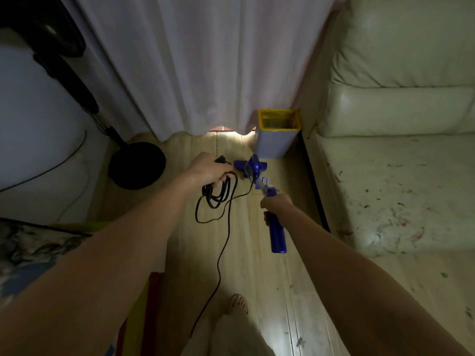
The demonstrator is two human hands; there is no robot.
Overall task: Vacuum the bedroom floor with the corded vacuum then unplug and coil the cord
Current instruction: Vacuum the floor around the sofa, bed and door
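Two hands share the work: left hand [205,170] grips coiled cord [218,194] (plug uppermost), right hand [276,204] steadies the vacuum [276,235], bin [279,134] at twelve o'clock.

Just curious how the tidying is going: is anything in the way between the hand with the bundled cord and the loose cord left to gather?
Nothing visible. The left hand already grips the coiled black power cord, and the loose remainder trails freely over bare pale wooden floor towards the blue stick vacuum.
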